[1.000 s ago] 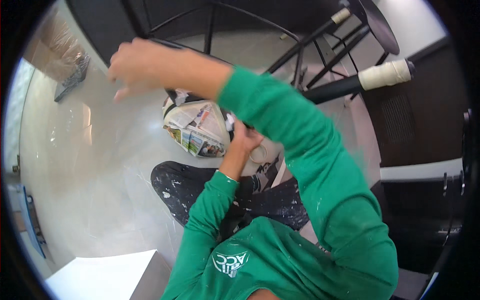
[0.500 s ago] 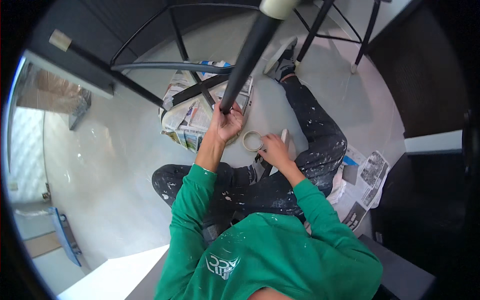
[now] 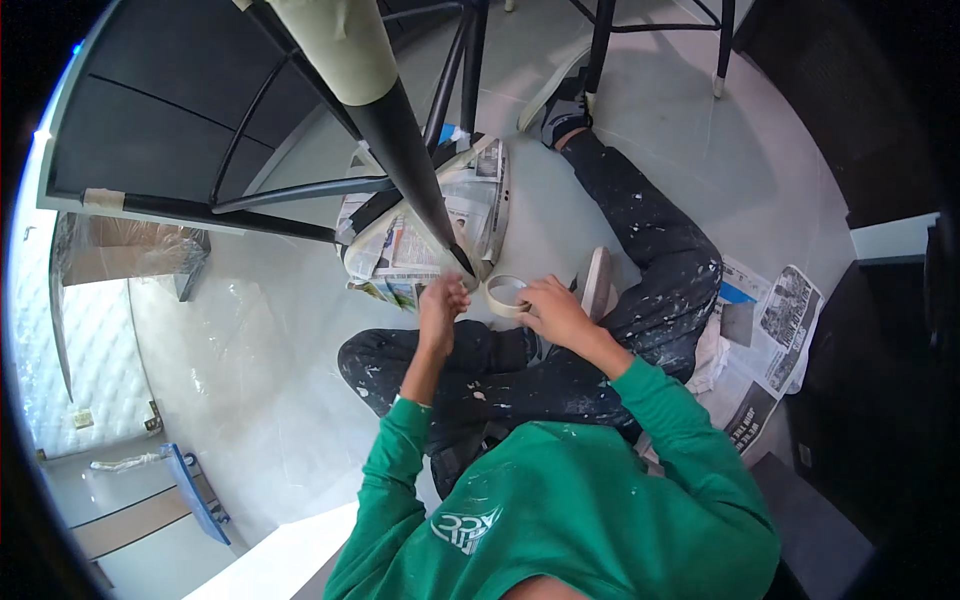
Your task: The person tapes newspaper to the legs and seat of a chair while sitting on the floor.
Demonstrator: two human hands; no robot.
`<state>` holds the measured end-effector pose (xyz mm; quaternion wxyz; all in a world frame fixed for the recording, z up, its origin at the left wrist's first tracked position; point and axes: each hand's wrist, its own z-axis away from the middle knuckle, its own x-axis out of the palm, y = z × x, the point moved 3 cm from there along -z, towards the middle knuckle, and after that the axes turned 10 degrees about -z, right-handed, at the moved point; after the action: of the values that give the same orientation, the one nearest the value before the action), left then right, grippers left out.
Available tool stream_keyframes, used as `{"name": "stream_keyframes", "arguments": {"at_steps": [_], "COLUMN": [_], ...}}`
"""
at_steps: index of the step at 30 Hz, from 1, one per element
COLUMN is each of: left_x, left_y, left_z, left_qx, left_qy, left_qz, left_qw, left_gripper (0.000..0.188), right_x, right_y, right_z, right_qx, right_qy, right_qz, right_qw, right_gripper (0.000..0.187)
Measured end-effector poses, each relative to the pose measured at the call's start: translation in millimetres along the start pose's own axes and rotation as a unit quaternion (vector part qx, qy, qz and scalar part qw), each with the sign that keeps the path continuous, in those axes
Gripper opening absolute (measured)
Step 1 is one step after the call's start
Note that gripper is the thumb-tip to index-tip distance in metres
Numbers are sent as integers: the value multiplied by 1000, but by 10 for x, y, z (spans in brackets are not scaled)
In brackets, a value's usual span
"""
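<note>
Person sits on the floor [image 3: 250,370], paint-flecked trousers [image 3: 640,330] bent around the work, apparently so both hands meet low by the upturned stool [image 3: 345,188]. Stool rests seat-down with legs angled up, which likely leaves the frame open to reach; its paper-wrapped seat [image 3: 400,250] looks covered to shield it and part it from the tiles. Near leg [image 3: 408,160] slants toward the person, lower end meeting the seat's near edge. Left hand [image 3: 437,310] is just beside that lower end, fingers curled and fairly narrow; cannot tell if it touches the leg or pinches a thin strip. Right hand [image 3: 562,312] holds the tape roll [image 3: 505,309] by its right rim, thumb and fingertips close together, probably to steady it with the ring's hole left clear. Roll is between the hands, just off the seat's near right edge; cannot tell if it is on the floor or slightly lifted. Pale wrap [image 3: 335,50] sits round the near leg's raised end, seemingly as cover for the tip. Loose newspaper [image 3: 785,330] lies toward the floor's right edge, near the dark cabinet [image 3: 860,350], out from under the hands.
</note>
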<state>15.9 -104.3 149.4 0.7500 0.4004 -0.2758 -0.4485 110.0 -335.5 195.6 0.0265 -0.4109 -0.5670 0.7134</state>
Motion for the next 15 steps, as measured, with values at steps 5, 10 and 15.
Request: {"name": "stream_keyframes", "arguments": {"at_steps": [5,10,15], "left_x": [306,195,31], "left_y": [-57,-53,-71], "left_z": [474,421,380], "left_qx": [4,18,39], "left_qy": [-88,-53,3], "left_qz": [79,46,58], "left_qw": [993,997,998], "left_gripper": [49,35,18], "right_x": [-31,115,194], "right_y": [-320,-391,-457], "right_z": [248,265,222], "right_qx": [-3,3,-25], "right_qy": [32,23,54], "right_qz": [-172,-152,-119], "right_qw": [985,988,991], "right_gripper": [26,26,26]}}
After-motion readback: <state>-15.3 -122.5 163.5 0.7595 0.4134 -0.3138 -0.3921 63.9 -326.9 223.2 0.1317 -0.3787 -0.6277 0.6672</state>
